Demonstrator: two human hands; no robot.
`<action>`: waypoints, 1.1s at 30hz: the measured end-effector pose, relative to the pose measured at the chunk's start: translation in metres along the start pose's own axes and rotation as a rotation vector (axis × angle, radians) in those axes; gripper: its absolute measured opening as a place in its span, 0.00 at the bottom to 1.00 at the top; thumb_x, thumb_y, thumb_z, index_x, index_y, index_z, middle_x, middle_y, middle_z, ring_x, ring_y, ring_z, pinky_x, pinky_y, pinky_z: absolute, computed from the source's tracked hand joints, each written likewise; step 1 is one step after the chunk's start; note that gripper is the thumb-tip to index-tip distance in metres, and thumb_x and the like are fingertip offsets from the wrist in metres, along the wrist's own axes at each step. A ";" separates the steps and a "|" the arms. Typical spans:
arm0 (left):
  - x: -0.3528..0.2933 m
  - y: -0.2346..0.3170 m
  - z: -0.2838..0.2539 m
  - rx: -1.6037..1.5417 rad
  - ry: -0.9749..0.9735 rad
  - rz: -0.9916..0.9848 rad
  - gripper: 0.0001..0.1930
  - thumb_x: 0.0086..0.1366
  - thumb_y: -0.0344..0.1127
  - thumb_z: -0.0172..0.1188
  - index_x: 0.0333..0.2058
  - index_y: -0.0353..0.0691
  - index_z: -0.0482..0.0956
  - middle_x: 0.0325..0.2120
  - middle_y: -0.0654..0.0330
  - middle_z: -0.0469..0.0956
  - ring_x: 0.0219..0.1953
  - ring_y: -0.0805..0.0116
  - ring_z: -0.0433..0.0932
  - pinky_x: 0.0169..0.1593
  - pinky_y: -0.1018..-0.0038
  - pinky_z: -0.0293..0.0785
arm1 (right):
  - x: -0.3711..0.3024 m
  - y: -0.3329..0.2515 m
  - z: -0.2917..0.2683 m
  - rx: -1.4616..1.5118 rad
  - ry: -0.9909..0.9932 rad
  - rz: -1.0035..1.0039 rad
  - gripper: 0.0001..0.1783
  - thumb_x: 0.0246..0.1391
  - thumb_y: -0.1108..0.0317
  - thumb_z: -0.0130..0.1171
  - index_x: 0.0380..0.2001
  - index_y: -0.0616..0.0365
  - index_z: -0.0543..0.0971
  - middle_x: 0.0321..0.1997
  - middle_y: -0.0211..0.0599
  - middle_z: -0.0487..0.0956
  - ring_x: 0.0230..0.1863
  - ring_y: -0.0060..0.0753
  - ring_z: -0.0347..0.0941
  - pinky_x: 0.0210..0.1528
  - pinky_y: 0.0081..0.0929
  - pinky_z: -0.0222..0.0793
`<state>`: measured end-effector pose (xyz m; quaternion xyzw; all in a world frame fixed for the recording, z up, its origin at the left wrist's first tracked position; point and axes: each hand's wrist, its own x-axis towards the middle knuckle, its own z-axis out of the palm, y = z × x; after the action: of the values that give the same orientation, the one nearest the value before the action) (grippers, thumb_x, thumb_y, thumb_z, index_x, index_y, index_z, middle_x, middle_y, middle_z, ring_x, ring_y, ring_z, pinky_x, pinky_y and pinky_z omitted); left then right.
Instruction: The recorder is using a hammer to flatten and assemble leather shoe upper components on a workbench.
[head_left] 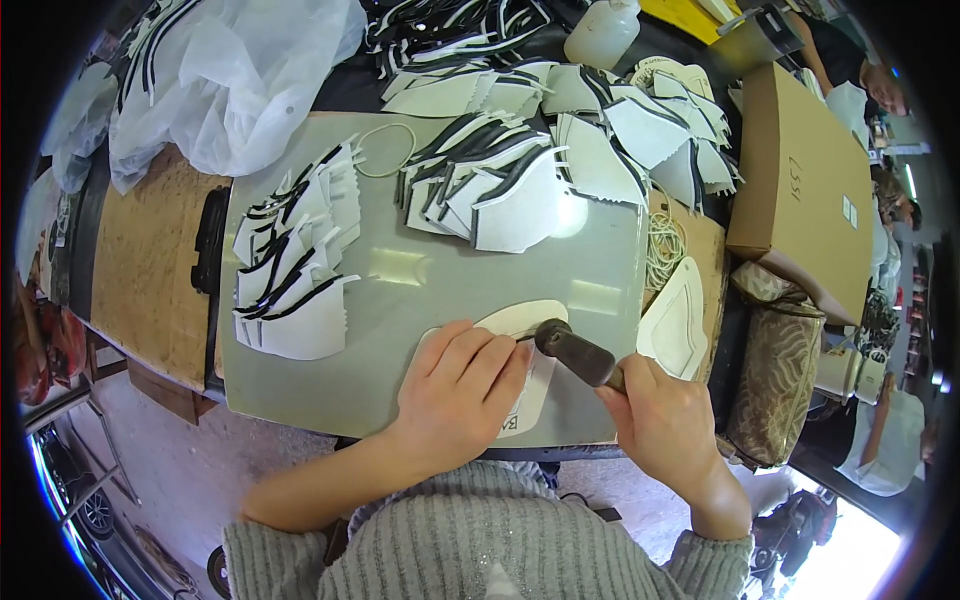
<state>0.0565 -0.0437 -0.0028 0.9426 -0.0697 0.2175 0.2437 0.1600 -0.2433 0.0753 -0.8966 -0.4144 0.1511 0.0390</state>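
Note:
My right hand is closed round the handle of a hammer. The dark hammer head is over a white flat cut piece on the grey-green board, close to my left fingertips; I cannot tell whether it touches. My left hand lies on this piece with its fingers bent together, gripping it against the board. Part of the piece is hidden under the hand. Fanned stacks of white pieces with black edging lie on the board, one stack at the left and another at the far middle.
More white pieces spread at the far right, near a coil of pale cord and a white pattern-shaped piece. A cardboard box and a patterned pouch stand at the right. Plastic bags fill the far left. People sit beyond the box.

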 end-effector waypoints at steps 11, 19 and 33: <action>-0.001 -0.004 -0.011 0.023 -0.073 0.118 0.15 0.50 0.29 0.62 0.38 0.29 0.82 0.43 0.53 0.79 0.45 0.57 0.77 0.53 0.58 0.74 | 0.006 0.001 -0.003 0.027 0.062 -0.074 0.18 0.59 0.55 0.62 0.27 0.56 0.68 0.21 0.33 0.72 0.16 0.37 0.73 0.15 0.33 0.67; -0.003 -0.003 -0.009 0.046 -0.050 0.120 0.15 0.51 0.29 0.62 0.39 0.30 0.82 0.43 0.53 0.79 0.45 0.57 0.77 0.53 0.58 0.74 | 0.004 0.000 0.006 -0.062 -0.002 -0.056 0.19 0.60 0.54 0.61 0.27 0.56 0.68 0.20 0.32 0.71 0.15 0.36 0.71 0.15 0.30 0.67; 0.000 -0.007 -0.009 -0.098 -0.055 -0.119 0.14 0.54 0.29 0.60 0.40 0.33 0.81 0.43 0.55 0.77 0.48 0.59 0.75 0.58 0.57 0.70 | 0.008 -0.004 0.001 -0.092 -0.052 -0.048 0.17 0.59 0.57 0.61 0.28 0.57 0.69 0.22 0.34 0.72 0.18 0.35 0.75 0.17 0.32 0.70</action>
<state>0.0546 -0.0327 0.0015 0.9376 -0.0307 0.1730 0.3000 0.1621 -0.2347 0.0733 -0.8831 -0.4430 0.1542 -0.0097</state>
